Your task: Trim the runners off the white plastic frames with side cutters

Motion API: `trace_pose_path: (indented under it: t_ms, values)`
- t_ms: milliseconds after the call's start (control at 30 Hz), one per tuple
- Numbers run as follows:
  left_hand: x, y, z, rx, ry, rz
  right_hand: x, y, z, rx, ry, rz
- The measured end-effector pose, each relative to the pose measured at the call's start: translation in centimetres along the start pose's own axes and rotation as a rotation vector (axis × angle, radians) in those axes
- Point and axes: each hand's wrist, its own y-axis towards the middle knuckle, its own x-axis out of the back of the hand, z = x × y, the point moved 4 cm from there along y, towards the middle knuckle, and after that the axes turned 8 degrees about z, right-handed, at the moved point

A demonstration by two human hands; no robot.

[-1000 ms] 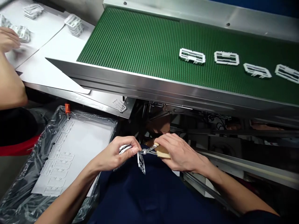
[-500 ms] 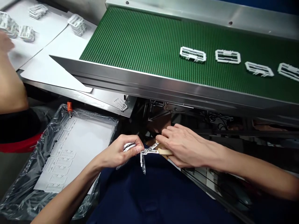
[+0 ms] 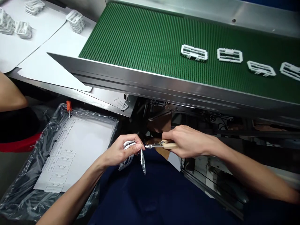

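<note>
Head view, items as they lie. Left hand (image 3: pixel 125 151): thumb and fingers pinching white plastic frames; one, the hanging frame (image 3: pixel 143 164), dangles edge-on below the fingertips, while the other held frames (image 3: pixel 126 162) sit under the palm. Right hand (image 3: pixel 187 142): fingers curled round the pale handles of a pair of pliers (image 3: pixel 161 145), handles close together, tip pointing at the left fingertips and just beside them; contact cannot be told. Both hands are before dark blue clothing (image 3: pixel 152 190).

Beyond, one green belt (image 3: pixel 140 37) with a metal side rail (image 3: pixel 131 75); on it, four belt frames (image 3: pixel 229 55) in a loose row, the rightmost cut by the picture edge. Upper left, a white-covered table (image 3: pixel 50 59) bearing four stacks of frames (image 3: pixel 76 22). Lower left, a plastic-lined bin (image 3: pixel 21 193) with a white sheet (image 3: pixel 90 131), flat frames (image 3: pixel 56 170) along its left side. Far left, another person's arm (image 3: pixel 10 93).
</note>
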Motion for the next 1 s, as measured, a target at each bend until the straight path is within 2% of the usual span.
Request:
trace_pose_path:
  t_ms: [100,200,267,333,433,533,633,800,1000]
  values:
    - [0.2,0.1,0.3,-0.018,-0.068,-0.025,-3.0,1.2,-1.1,-0.005,0.395,-0.108]
    - [0.1,0.6,0.6,-0.038,-0.172,-0.016,-7.2,3.2,-0.7,0.077,0.823,-0.174]
    - [-0.1,1.1,0.9,-0.038,-0.298,-0.002,-9.4,4.1,-0.3,0.114,1.028,-0.236]
    - [0.1,1.6,1.7,0.003,-0.406,-0.054,-10.4,4.4,-0.3,0.115,1.173,-0.363]
    - [0.6,2.1,3.3,0.112,-0.447,-0.155,-10.6,3.8,-0.8,0.067,1.320,-0.561]
    - [-0.1,2.3,4.5,0.137,-0.565,-0.011,-10.4,3.5,-0.9,-0.030,1.362,-0.671]
    - [-0.9,2.3,4.9,0.071,-0.726,0.106,-10.5,3.7,-0.1,-0.104,1.380,-0.681]
    - [-1.7,2.3,5.6,0.034,-0.949,0.096,-10.0,3.8,1.4,-0.118,1.341,-0.640]
    - [-2.1,1.8,6.4,0.040,-1.050,0.035,-7.5,2.2,0.8,-0.151,0.965,-0.548]
